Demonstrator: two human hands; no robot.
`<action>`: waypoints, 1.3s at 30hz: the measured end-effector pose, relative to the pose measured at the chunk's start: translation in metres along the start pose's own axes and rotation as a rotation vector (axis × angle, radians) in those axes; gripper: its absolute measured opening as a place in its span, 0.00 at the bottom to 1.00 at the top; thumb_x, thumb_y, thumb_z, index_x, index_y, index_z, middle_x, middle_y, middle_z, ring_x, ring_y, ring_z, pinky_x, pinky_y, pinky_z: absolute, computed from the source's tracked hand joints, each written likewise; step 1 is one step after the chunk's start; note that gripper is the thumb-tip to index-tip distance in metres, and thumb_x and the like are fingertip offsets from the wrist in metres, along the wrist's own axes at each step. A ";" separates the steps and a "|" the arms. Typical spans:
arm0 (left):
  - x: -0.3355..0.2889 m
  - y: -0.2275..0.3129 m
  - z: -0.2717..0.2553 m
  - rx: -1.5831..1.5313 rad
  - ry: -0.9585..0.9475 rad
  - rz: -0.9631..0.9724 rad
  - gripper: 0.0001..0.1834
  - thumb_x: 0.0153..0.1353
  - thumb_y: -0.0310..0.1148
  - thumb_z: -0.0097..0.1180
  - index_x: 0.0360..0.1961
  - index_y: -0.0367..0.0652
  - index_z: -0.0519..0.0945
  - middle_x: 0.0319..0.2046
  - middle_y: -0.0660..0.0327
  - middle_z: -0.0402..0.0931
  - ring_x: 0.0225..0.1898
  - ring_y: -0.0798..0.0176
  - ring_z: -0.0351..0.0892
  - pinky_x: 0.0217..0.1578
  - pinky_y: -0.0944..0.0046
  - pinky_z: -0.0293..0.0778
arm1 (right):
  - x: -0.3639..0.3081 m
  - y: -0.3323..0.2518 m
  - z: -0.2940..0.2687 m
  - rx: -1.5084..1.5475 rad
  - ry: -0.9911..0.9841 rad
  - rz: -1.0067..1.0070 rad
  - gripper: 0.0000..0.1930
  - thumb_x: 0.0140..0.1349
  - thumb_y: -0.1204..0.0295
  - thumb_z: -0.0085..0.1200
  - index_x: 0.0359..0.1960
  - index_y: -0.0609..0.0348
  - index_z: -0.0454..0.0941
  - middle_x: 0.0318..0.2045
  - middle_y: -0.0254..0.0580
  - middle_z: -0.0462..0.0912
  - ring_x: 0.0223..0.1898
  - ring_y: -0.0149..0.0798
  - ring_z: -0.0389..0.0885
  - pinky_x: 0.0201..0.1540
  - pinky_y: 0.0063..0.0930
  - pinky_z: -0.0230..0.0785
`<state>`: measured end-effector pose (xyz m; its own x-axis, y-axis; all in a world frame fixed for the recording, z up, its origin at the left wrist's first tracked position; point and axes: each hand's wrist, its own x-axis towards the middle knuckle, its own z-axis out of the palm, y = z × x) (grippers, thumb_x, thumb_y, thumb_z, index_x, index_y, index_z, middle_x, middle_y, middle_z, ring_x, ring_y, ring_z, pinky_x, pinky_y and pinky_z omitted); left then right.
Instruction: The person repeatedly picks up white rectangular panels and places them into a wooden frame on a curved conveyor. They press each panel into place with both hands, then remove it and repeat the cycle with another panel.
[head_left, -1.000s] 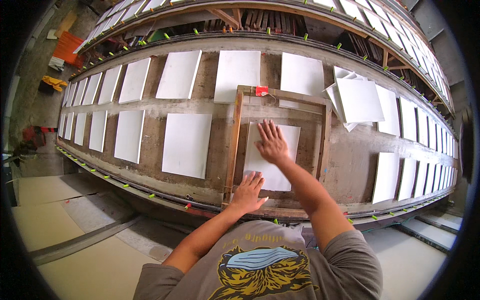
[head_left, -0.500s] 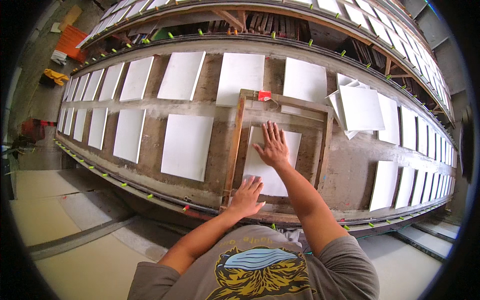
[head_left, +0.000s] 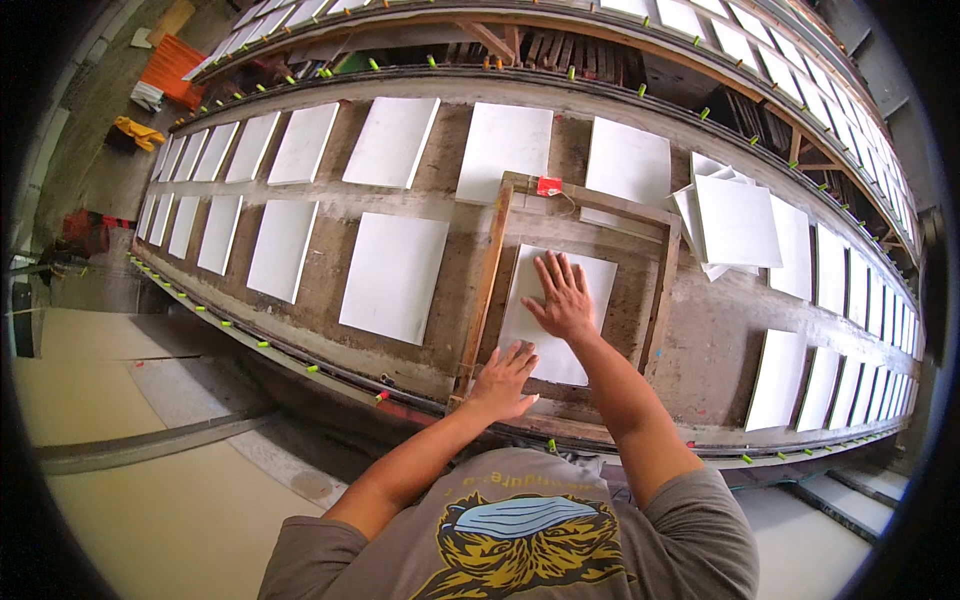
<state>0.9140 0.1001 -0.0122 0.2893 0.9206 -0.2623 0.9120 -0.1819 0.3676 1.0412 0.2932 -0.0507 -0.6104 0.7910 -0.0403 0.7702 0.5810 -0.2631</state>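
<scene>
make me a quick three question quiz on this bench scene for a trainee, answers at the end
1. Which hand is farther from the grey shirt, the left hand or the right hand?
2. True or false: the tag on the far edge of the wooden frame is green.
3. Fill in: the uneven pile of white panels lies to the ____ of the frame.

Key: 1. the right hand; 2. false, it is red; 3. right.

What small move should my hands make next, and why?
Perhaps slide your right hand toward you over the white sheet inside the wooden frame: it lies spread over the sheet's far half, your left hand is by the near left corner, and white shows between them.
</scene>
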 end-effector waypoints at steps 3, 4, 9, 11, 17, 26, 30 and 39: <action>0.003 0.004 -0.001 0.008 -0.048 -0.055 0.44 0.63 0.58 0.60 0.74 0.44 0.67 0.77 0.56 0.58 0.79 0.48 0.51 0.76 0.37 0.48 | 0.005 -0.003 0.000 -0.005 -0.002 0.017 0.44 0.70 0.36 0.44 0.81 0.41 0.49 0.82 0.40 0.48 0.82 0.45 0.43 0.82 0.51 0.34; 0.004 0.004 -0.001 0.014 -0.046 -0.057 0.43 0.63 0.58 0.60 0.74 0.45 0.68 0.77 0.56 0.58 0.79 0.48 0.51 0.75 0.36 0.48 | 0.005 -0.002 -0.002 -0.011 0.005 0.016 0.44 0.70 0.36 0.44 0.81 0.41 0.49 0.82 0.40 0.48 0.82 0.45 0.43 0.82 0.51 0.34; 0.002 0.004 -0.004 0.009 -0.044 -0.073 0.42 0.63 0.58 0.60 0.73 0.47 0.69 0.78 0.57 0.57 0.80 0.47 0.50 0.75 0.32 0.48 | -0.025 -0.014 0.011 -0.018 -0.029 0.033 0.40 0.73 0.37 0.39 0.82 0.38 0.49 0.82 0.42 0.45 0.82 0.51 0.40 0.81 0.54 0.33; 0.003 0.006 -0.004 0.010 -0.045 -0.089 0.42 0.63 0.58 0.60 0.73 0.47 0.69 0.78 0.57 0.57 0.80 0.47 0.50 0.75 0.32 0.47 | -0.042 -0.014 0.010 -0.021 -0.071 -0.015 0.40 0.73 0.36 0.38 0.81 0.34 0.49 0.82 0.43 0.44 0.82 0.51 0.39 0.81 0.55 0.32; -0.004 0.009 0.009 0.003 -0.008 -0.113 0.42 0.63 0.58 0.60 0.74 0.49 0.68 0.78 0.58 0.57 0.80 0.48 0.49 0.75 0.32 0.46 | -0.015 0.002 -0.006 -0.023 -0.047 -0.067 0.47 0.65 0.27 0.42 0.81 0.31 0.50 0.82 0.44 0.44 0.82 0.50 0.40 0.81 0.58 0.31; -0.003 0.009 0.008 0.041 0.011 -0.114 0.42 0.64 0.59 0.59 0.74 0.49 0.68 0.78 0.59 0.57 0.79 0.48 0.51 0.75 0.34 0.46 | -0.030 -0.011 0.003 -0.040 -0.057 0.007 0.41 0.71 0.33 0.38 0.82 0.29 0.47 0.83 0.42 0.42 0.83 0.49 0.37 0.82 0.53 0.30; 0.002 0.012 -0.004 0.089 -0.025 -0.106 0.44 0.60 0.58 0.63 0.74 0.48 0.69 0.76 0.57 0.61 0.78 0.49 0.55 0.74 0.36 0.50 | -0.072 -0.010 0.014 -0.093 -0.064 -0.091 0.38 0.74 0.37 0.36 0.81 0.30 0.48 0.83 0.41 0.43 0.83 0.48 0.39 0.82 0.49 0.31; 0.003 0.002 0.002 0.131 -0.039 -0.042 0.42 0.63 0.61 0.57 0.72 0.48 0.70 0.77 0.58 0.61 0.78 0.50 0.57 0.74 0.38 0.51 | -0.043 0.050 -0.015 -0.041 -0.061 0.166 0.49 0.68 0.32 0.43 0.82 0.48 0.46 0.82 0.42 0.45 0.83 0.44 0.41 0.82 0.48 0.36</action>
<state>0.9174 0.1018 -0.0144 0.2593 0.9146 -0.3104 0.9529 -0.1899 0.2363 1.1088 0.2912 -0.0476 -0.4839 0.8640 -0.1389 0.8673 0.4522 -0.2083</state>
